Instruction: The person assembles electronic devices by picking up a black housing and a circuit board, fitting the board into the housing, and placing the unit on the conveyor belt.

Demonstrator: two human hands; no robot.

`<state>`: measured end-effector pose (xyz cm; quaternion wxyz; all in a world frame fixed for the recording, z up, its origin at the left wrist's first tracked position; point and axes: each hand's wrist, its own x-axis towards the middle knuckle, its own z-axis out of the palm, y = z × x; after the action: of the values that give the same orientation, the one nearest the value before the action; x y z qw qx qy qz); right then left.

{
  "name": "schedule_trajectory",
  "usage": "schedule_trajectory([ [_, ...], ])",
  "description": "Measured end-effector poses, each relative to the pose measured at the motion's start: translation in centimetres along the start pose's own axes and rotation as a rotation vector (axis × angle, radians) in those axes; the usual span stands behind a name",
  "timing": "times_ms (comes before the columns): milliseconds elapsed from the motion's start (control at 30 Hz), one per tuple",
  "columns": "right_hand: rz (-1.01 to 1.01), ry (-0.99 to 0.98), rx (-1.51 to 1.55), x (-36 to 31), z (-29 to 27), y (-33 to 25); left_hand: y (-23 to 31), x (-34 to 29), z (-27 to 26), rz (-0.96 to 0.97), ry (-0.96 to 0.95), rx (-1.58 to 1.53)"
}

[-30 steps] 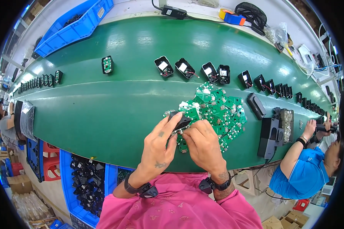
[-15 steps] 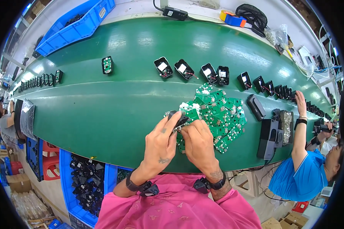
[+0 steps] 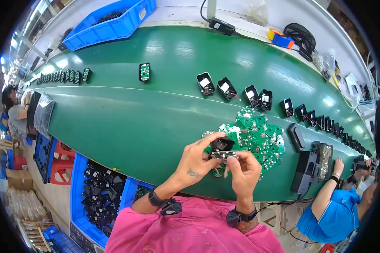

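Observation:
My left hand is closed round a small black plastic housing, whose open side faces up toward me. In front of its near edge is a circuit board, seen nearly edge-on and pinched by the fingers of my right hand. The fingertips of both hands meet near the board, and I cannot tell whether it touches the housing. Just beyond and to the right of my hands lies a loose pile of green circuit boards.
Black housings with wires line the green table toward the right. One housing with a green board stands further left. A dark boxy device and a black case sit at right, near a co-worker in blue. A blue bin holds black parts.
The housing has turned so its open side shows, and the board in my right hand has come into view. My view has shifted left. The co-worker's arm has drawn back from the housing row.

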<state>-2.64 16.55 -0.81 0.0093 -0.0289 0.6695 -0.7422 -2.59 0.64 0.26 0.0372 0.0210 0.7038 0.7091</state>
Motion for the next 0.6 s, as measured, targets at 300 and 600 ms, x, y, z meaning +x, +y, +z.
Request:
schedule_trajectory([
  [300, -0.009, -0.181, -0.152, 1.0, -2.5, 0.1, -0.1, -0.7, -0.3, 0.115, 0.013, 0.096],
  [600, 0.014, -0.239, -0.348, 0.8, -0.9, -2.7, -1.6, -0.8, 1.6, 0.357, 0.215, 0.314],
])
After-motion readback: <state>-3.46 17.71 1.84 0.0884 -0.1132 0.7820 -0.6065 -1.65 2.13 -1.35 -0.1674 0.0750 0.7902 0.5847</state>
